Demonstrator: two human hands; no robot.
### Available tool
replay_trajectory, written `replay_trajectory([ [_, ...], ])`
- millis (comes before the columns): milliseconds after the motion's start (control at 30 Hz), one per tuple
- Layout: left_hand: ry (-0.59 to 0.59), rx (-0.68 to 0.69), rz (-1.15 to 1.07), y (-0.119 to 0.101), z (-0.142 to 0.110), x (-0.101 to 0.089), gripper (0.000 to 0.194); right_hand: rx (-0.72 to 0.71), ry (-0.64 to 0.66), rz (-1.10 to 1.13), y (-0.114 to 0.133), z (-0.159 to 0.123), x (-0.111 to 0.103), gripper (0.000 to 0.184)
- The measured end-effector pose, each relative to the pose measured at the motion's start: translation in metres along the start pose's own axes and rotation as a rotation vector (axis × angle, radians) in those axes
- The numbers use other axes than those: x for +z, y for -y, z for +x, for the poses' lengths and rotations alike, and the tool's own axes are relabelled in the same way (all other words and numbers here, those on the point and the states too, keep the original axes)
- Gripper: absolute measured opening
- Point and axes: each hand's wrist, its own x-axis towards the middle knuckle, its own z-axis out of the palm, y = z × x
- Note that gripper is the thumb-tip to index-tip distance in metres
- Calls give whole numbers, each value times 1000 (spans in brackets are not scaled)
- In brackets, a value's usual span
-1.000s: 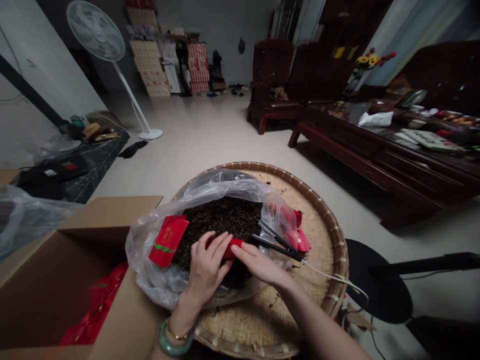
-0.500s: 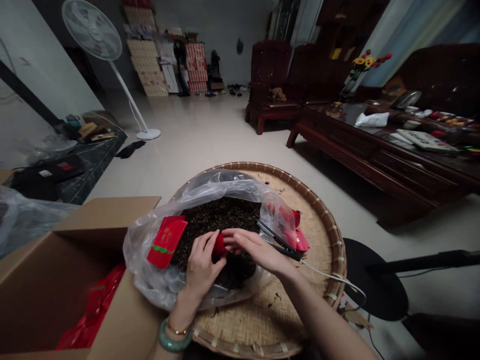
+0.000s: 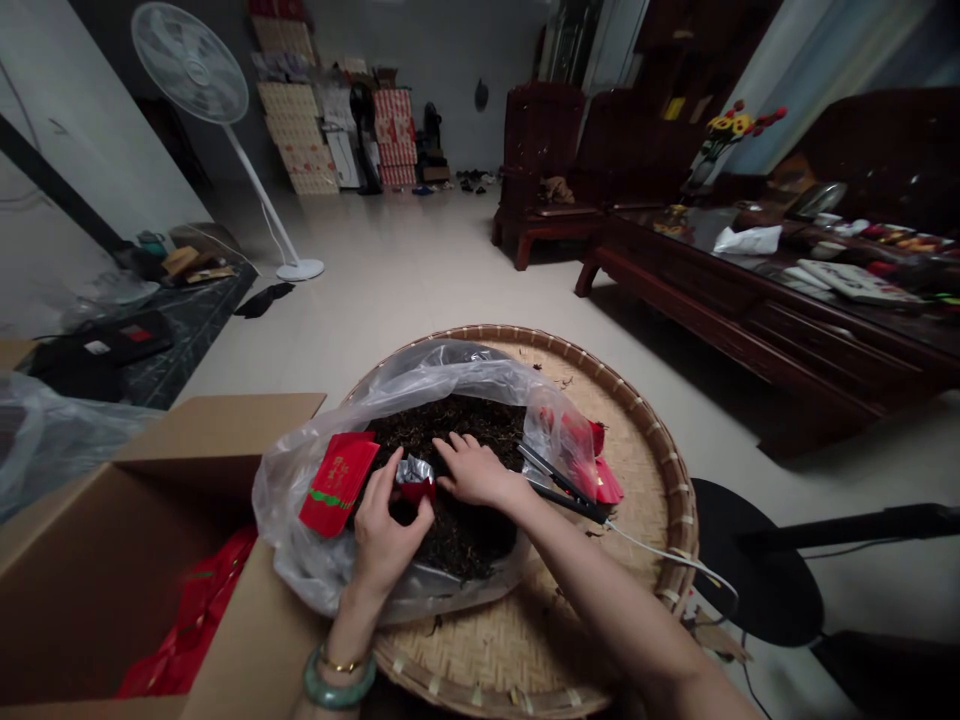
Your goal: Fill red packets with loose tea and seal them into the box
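Between the thumb and fingers of my left hand (image 3: 390, 530) is a small red packet (image 3: 417, 488), its silvery inside showing at the open top. My right hand (image 3: 474, 470) rests on the dark loose tea leaves (image 3: 450, 412), fingers spread and reaching into them, just right of the packet. The leaves fill a clear plastic bag (image 3: 300, 570) on a round woven bamboo tray (image 3: 525, 650). A stack of flat red packets (image 3: 337, 485) lies on the bag's left side. By the bag's right edge sits a black hair-straightener-like clamp (image 3: 566, 490) with a white cord.
An open cardboard box (image 3: 247, 630) with red packets (image 3: 191, 620) inside stands at the left. More red packets (image 3: 600, 475) lie at the tray's right. A black round stand base (image 3: 757, 560) is on the floor beside the tray. A dark wooden table (image 3: 735, 330) stands beyond.
Both hands were around the red packet; now my left hand alone holds it, with its mouth open. My right hand has let go and moved onto the tea leaves.
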Motion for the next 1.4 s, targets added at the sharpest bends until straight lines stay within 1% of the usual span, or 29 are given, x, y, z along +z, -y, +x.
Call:
replay_trajectory([
  [67,-17,-57,-38,1,-1,-1,65,6,45,-52,9,2,-2,60],
  [133,-26,-74,-47,4,-1,-2,69,-17,83,-84,14,1,-7,55],
  [233,-11,-9,-6,7,0,-4,63,-43,155,-181,14,-4,-13,50],
  [300,10,34,4,9,1,-5,57,-35,171,-205,13,-6,-14,53],
  [367,28,53,-12,9,2,-6,56,-26,179,-191,13,-5,-13,58],
  [400,35,63,-24,8,2,-6,57,-24,178,-182,13,-4,-11,58],
  [467,62,92,-48,8,2,-8,59,-19,159,-167,14,-2,-8,53],
  [567,107,139,-58,8,1,-10,55,5,119,-154,15,0,-3,44],
  [667,129,172,-31,8,1,-11,51,13,100,-136,15,2,0,44],
  [833,151,213,41,10,2,-14,49,-20,34,-68,10,5,3,39],
  [900,165,228,68,9,2,-16,44,-29,2,-35,5,4,2,33],
  [1000,182,263,114,9,4,-21,30,-39,-29,10,-3,1,-1,21],
  [1067,183,288,138,9,7,-25,22,-53,-32,32,-7,-2,-2,26],
  [1167,176,316,158,9,13,-29,17,-64,2,27,-8,-4,1,43],
  [1200,178,328,160,10,15,-31,16,-58,13,21,-6,-3,2,44],
  [1300,188,350,138,10,19,-35,19,-25,19,17,-1,1,7,29],
  [1333,187,340,120,9,20,-36,21,-21,13,22,0,2,8,25],
  [1400,173,286,76,8,21,-38,25,-16,1,34,1,3,7,24],
])
